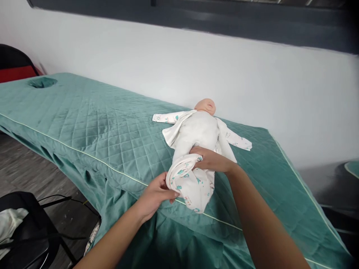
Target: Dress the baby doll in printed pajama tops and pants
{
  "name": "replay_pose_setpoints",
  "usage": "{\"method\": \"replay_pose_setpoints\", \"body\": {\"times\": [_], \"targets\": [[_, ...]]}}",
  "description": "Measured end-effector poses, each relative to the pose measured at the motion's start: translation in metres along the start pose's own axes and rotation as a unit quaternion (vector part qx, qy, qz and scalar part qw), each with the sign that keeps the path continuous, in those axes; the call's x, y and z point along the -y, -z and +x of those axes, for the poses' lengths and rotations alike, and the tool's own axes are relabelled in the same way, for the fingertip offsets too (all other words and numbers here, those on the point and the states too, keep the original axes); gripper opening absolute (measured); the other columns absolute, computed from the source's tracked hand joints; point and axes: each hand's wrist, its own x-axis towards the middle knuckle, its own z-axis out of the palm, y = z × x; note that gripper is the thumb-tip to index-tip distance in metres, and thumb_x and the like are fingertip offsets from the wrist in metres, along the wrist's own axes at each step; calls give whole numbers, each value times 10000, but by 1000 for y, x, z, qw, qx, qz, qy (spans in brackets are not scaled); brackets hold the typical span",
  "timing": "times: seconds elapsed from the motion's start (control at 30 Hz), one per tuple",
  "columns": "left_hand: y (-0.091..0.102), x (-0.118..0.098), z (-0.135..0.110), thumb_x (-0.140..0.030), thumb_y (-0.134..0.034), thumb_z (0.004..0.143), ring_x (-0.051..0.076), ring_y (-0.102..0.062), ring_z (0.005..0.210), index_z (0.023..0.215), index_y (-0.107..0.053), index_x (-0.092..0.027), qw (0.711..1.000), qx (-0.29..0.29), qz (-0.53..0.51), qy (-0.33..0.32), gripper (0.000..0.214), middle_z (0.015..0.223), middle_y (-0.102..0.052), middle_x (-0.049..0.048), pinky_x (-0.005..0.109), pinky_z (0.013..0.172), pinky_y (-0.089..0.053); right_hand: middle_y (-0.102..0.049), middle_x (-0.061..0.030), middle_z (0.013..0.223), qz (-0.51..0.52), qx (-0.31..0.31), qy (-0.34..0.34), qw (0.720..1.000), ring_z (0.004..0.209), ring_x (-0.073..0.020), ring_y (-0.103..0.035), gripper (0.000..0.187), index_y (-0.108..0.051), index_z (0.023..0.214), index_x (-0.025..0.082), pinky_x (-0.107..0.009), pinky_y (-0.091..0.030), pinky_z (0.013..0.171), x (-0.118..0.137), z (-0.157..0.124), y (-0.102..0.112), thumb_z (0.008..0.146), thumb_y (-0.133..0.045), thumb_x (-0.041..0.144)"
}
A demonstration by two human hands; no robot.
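A baby doll (200,129) with a white cloth body lies on its back on the green quilted bed cover (112,127). Its arms are in the sleeves of a white printed baby garment (196,186), which is spread wide at the chest. The lower part of the garment is bunched around the doll's legs at the near edge. My left hand (157,194) pinches the outer edge of the bunched cloth. My right hand (209,158) is closed at the cloth's upper rim between the legs, its fingertips partly hidden by fabric.
A pale wall (168,63) runs along the far side of the bed. The cover has a round hole (42,82) at the far left. At the lower left stands a black chair (30,224) with white cloth (11,224) on it. A black and red chair (17,65) is behind.
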Motion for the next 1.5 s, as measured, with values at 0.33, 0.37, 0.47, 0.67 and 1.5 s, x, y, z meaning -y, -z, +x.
{"method": "replay_pose_setpoints", "body": {"times": [0.33, 0.37, 0.47, 0.67, 1.5], "targets": [[10, -22, 35, -117, -563, 644, 109, -505, 567, 719, -536, -183, 975, -83, 204, -30, 103, 644, -528, -47, 230, 521, -415, -706, -81, 1128, 16, 28, -18, 999, 1077, -301, -642, 347, -741, 1040, 215, -415, -524, 923, 1, -2, 0, 771, -764, 433], [13, -24, 40, -113, -543, 647, 110, -505, 556, 706, -524, -187, 968, -89, 231, -33, 96, 627, -522, -50, 231, 524, -409, -703, -85, 1138, 16, 24, -27, 999, 1091, -303, -637, 353, -736, 1056, 213, -415, -525, 922, 1, -3, 0, 771, -761, 420], [21, -31, 55, -98, -514, 661, 114, -495, 574, 680, -513, -188, 943, -117, 306, -64, 92, 609, -514, -49, 229, 542, -368, -684, -102, 1212, 25, 16, -58, 998, 1133, -305, -624, 429, -703, 1146, 186, -409, -517, 945, 2, -4, 0, 766, -760, 378], [26, -42, 87, -18, -474, 619, 152, -548, 711, 720, -615, -163, 880, -174, 419, -142, 226, 693, -611, -15, 249, 628, -365, -716, -78, 1151, 77, 31, -61, 995, 1070, -287, -644, 489, -700, 1135, 171, -371, -533, 903, 10, -6, 0, 728, -805, 422], [-10, -5, 20, -617, -612, 854, 159, -590, 736, 1150, -545, -227, 977, -165, 133, 18, 494, 829, -641, -1, 262, 655, -444, -757, -49, 1138, 39, -59, -114, 991, 1111, -317, -659, 344, -744, 1077, 199, -432, -503, 977, -3, -1, -13, 806, -708, 409]]}}
